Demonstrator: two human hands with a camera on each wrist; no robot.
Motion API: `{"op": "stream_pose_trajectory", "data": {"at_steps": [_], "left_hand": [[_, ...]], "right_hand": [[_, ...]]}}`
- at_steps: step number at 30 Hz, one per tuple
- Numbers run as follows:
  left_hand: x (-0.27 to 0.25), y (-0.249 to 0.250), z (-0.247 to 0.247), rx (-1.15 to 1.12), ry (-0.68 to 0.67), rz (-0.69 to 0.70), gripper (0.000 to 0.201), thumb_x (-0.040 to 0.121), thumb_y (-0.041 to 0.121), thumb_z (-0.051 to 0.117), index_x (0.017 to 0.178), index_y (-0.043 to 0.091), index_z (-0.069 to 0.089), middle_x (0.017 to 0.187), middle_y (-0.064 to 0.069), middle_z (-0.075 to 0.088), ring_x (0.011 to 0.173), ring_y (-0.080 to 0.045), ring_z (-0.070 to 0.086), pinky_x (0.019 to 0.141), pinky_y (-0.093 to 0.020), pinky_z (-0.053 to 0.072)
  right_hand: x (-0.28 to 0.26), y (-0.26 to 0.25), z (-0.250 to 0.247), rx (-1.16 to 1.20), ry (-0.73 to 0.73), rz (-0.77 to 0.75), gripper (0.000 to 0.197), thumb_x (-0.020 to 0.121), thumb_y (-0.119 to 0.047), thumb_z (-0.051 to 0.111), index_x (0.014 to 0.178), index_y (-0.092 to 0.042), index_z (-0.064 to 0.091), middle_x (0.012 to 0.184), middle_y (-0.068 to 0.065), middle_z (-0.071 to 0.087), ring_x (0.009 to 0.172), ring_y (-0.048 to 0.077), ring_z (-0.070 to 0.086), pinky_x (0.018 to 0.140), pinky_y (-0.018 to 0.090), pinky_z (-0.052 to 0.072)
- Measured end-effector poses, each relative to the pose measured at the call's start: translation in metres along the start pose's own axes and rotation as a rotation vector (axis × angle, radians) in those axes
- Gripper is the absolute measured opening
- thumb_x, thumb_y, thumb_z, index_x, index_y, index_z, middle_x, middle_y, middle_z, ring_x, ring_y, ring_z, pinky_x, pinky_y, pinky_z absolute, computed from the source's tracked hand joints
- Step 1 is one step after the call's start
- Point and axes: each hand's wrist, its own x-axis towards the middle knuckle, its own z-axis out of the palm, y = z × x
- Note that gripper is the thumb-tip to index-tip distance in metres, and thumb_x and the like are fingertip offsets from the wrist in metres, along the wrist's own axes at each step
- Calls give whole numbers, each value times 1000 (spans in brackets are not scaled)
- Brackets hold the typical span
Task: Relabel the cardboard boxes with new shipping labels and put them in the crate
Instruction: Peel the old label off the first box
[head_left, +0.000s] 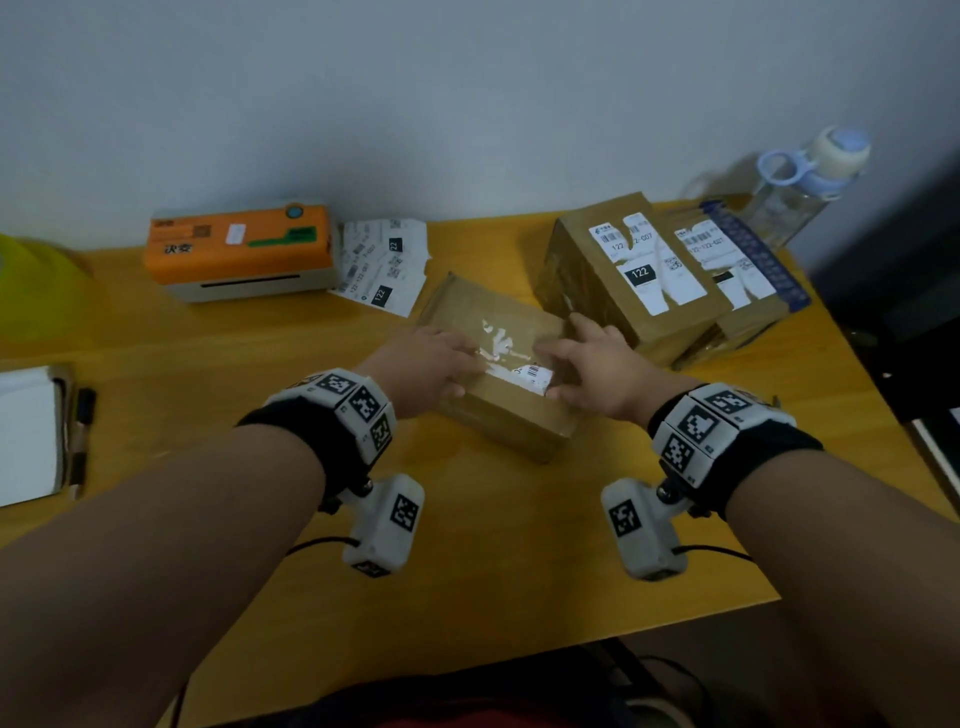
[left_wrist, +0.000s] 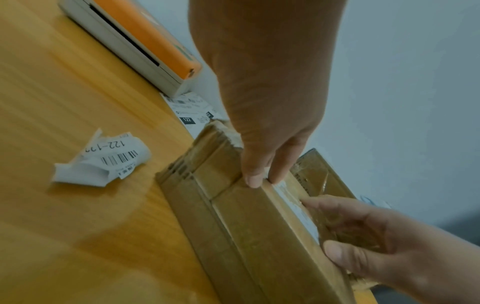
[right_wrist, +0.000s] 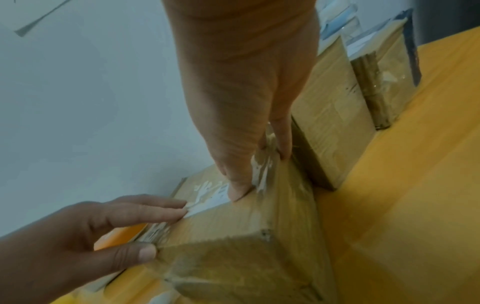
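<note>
A brown cardboard box (head_left: 498, 415) lies mid-table, with torn white scraps of an old label (head_left: 530, 374) on its top. My left hand (head_left: 467, 371) holds its left end, fingers flat on top and thumb (right_wrist: 145, 253) against the front face. My right hand (head_left: 545, 375) clamps the right end, thumb (left_wrist: 335, 253) on the front face and index fingertip on the label strip (left_wrist: 285, 192). A torn-off label scrap (left_wrist: 103, 162) lies on the table left of the box. Fresh printed labels (head_left: 384, 265) sit beside the orange label printer (head_left: 239, 249). No crate shows.
Two more labelled boxes (head_left: 639, 265) (head_left: 737, 270) stand close behind my right hand, with a water bottle (head_left: 800, 176) behind them. A notebook (head_left: 31, 431) and a pen (head_left: 83, 426) lie at the left edge. The table's right edge (head_left: 857, 374) is near.
</note>
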Motion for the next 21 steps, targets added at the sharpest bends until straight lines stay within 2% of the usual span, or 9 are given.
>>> {"op": "stream_pose_trajectory", "data": {"at_steps": [3,6,9,12,14,16,18,20,21], "left_hand": [[-4,0,0,28,111,-65,34,92,37,51,124,25,55,131,2,46,116,-18,45,97,-35,40],[-6,-3,3,-98,179,-218,24,89,35,57,104,17,57,110,-3,50,95,-19,53,79,-30,45],[-9,-3,6,-332,154,-353,30,88,39,59,101,13,51,97,-4,58,88,-21,57,75,-31,48],[-11,2,14,-630,111,-353,58,81,46,66,121,11,43,105,0,57,96,-18,57,82,-30,48],[-11,3,20,-772,73,-344,96,68,57,73,140,13,28,129,2,50,115,-16,51,98,-35,45],[-12,2,25,-830,58,-335,117,59,60,78,148,22,13,143,3,38,127,-15,42,107,-38,38],[-15,2,27,-837,61,-352,111,66,43,81,147,14,11,140,5,38,124,-13,42,104,-30,35],[-18,4,27,-837,63,-368,94,74,32,77,145,13,18,137,0,44,114,-14,47,91,-27,40],[-19,4,28,-857,48,-375,87,78,29,74,144,15,21,135,-1,46,108,-13,48,84,-27,41]], "right_hand": [[-4,-5,-4,39,-54,59,83,85,-43,64,150,-32,12,154,18,11,138,40,20,114,49,24],[-6,-9,-4,101,-59,83,94,76,-52,70,148,-33,13,142,18,28,126,37,41,105,47,39],[-8,-18,-2,-9,14,101,93,71,-65,67,141,-29,18,128,13,48,110,31,56,85,43,50],[-4,-27,2,-120,58,135,85,74,-68,61,132,-16,27,109,7,60,97,26,61,66,34,44],[0,-32,7,-67,72,189,85,76,-67,60,132,-11,30,113,8,60,101,27,60,69,34,45],[1,-38,12,50,97,219,84,79,-63,60,136,-10,28,119,10,58,106,28,60,77,37,48],[0,-46,15,28,158,172,76,83,-57,59,137,-14,29,115,8,60,102,28,61,75,35,48],[1,-53,14,-64,245,-16,57,88,-44,58,135,-21,34,112,5,61,100,27,61,71,33,45],[2,-57,13,-86,252,-142,49,91,-36,57,134,-24,37,118,5,59,105,27,59,75,33,44]]}}
